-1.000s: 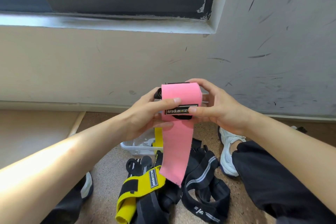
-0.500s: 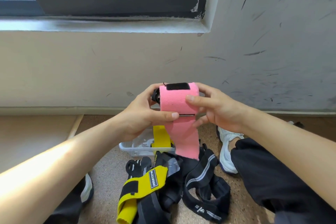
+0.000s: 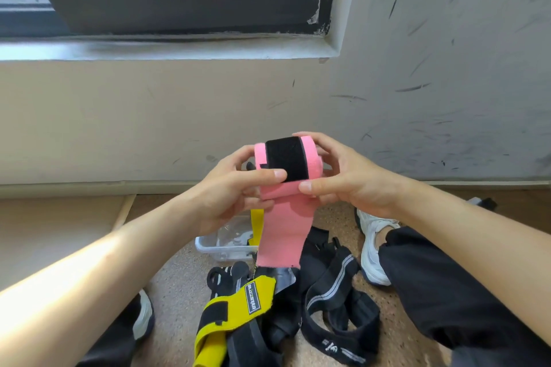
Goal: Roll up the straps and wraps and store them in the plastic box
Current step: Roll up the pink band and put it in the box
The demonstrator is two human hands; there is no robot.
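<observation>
Pink elastic wrap with a black hook-and-loop patch (image 3: 284, 217) is up between both hands, partly rolled, its loose tail hanging straight down. The left hand (image 3: 235, 194) grips the roll's left end, thumb pressed at the patch's edge. The right hand (image 3: 346, 179) curls its fingers round the right end, thumb pinching the pink layer. Below, on the speckled floor (image 3: 179, 292), sits the clear plastic box (image 3: 208, 249). A yellow wrap (image 3: 235, 307) and black grey-striped straps (image 3: 337, 286) are heaped just in front of it.
</observation>
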